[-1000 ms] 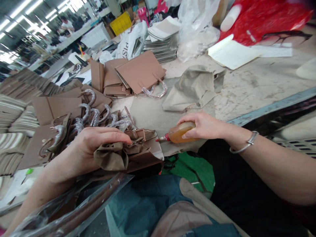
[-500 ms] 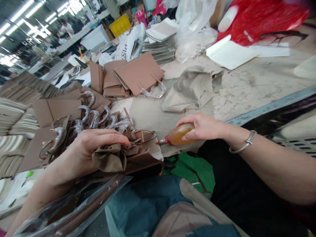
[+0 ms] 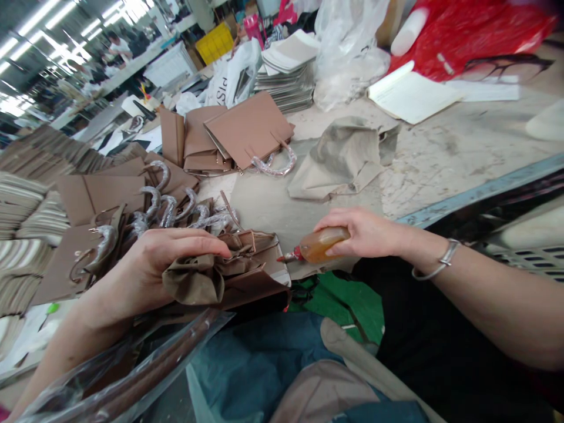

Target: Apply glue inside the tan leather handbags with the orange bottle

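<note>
My right hand (image 3: 361, 232) is closed around a glue bottle (image 3: 324, 243) of amber liquid, held on its side. Its red nozzle points left, close to the edge of a brown handbag (image 3: 251, 288) whose side lies opened out. Against that bag presses my left hand (image 3: 176, 258), its fingers closed over the bunched olive-brown lining (image 3: 196, 281). The fingertips of this hand are partly hidden by the cloth. A brown handle in clear plastic (image 3: 176, 364) hangs from the near side of the bag, over my lap.
Several brown bags with plastic-wrapped handles (image 3: 154, 202) crowd the table's left side. Beyond lie brown bag bodies (image 3: 251, 129), a crumpled beige cloth (image 3: 339, 158), a stack of grey sheets (image 3: 286, 88), an open notebook (image 3: 412, 94) and glasses (image 3: 502, 67). A metal table edge (image 3: 484, 191) runs at right.
The glue bottle has tilted slightly in my right hand, its nozzle staying near the bag's edge. My left hand keeps its place on the lining.
</note>
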`<state>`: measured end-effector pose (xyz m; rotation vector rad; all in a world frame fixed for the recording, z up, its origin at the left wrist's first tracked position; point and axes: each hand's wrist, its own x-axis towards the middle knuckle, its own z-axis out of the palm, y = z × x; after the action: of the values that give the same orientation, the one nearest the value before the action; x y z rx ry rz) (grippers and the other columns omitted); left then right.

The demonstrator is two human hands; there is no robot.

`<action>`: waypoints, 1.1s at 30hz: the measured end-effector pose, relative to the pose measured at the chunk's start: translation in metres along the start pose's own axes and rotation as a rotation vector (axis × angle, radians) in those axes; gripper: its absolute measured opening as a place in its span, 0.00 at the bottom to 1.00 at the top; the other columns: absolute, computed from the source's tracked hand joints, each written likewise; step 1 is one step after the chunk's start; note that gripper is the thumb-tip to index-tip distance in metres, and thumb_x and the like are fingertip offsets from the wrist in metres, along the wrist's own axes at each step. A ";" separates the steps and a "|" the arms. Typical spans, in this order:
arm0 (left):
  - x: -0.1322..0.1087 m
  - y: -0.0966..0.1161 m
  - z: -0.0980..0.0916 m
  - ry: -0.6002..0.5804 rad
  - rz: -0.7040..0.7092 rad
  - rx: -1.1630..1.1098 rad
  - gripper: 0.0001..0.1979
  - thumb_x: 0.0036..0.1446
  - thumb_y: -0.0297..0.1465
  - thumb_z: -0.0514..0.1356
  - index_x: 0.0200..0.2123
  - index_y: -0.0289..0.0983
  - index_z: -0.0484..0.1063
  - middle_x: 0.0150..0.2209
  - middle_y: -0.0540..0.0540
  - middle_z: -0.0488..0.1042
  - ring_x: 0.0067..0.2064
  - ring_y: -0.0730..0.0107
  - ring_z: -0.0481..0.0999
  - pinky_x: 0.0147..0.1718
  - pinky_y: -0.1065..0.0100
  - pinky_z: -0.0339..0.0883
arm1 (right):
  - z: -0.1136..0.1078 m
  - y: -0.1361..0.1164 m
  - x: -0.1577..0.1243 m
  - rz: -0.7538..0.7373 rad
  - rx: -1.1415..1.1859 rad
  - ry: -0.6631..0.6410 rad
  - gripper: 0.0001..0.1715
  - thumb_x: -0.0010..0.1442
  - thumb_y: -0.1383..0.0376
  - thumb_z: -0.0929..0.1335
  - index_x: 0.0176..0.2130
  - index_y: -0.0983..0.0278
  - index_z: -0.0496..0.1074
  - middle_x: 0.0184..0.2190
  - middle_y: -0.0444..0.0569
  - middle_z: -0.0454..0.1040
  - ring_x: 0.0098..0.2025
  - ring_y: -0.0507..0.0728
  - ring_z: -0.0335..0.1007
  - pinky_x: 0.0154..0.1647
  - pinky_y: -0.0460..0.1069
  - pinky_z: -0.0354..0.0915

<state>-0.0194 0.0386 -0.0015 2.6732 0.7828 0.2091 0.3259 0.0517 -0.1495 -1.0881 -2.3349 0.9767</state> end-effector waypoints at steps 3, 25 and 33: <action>0.000 0.002 0.002 0.027 -0.001 -0.003 0.12 0.65 0.38 0.59 0.45 0.35 0.74 0.41 0.44 0.77 0.39 0.75 0.77 0.37 0.78 0.67 | -0.001 0.005 0.002 -0.020 -0.044 0.090 0.23 0.52 0.63 0.74 0.48 0.64 0.75 0.42 0.51 0.73 0.44 0.59 0.68 0.47 0.52 0.63; -0.004 0.030 0.006 -0.089 0.054 0.030 0.15 0.68 0.42 0.52 0.47 0.40 0.71 0.40 0.46 0.78 0.41 0.76 0.79 0.38 0.81 0.70 | -0.006 0.008 0.003 -0.058 -0.026 0.030 0.25 0.51 0.63 0.75 0.49 0.63 0.75 0.42 0.50 0.71 0.43 0.59 0.68 0.48 0.52 0.63; -0.012 0.042 0.014 -0.071 0.012 0.002 0.16 0.68 0.43 0.52 0.46 0.40 0.72 0.40 0.45 0.79 0.39 0.72 0.79 0.36 0.76 0.71 | -0.005 0.008 0.001 -0.051 0.037 -0.055 0.24 0.52 0.63 0.73 0.49 0.64 0.74 0.41 0.49 0.71 0.43 0.58 0.68 0.46 0.51 0.64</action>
<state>-0.0051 -0.0046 -0.0002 2.6718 0.7448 0.1153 0.3320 0.0582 -0.1516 -0.9946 -2.3663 1.0386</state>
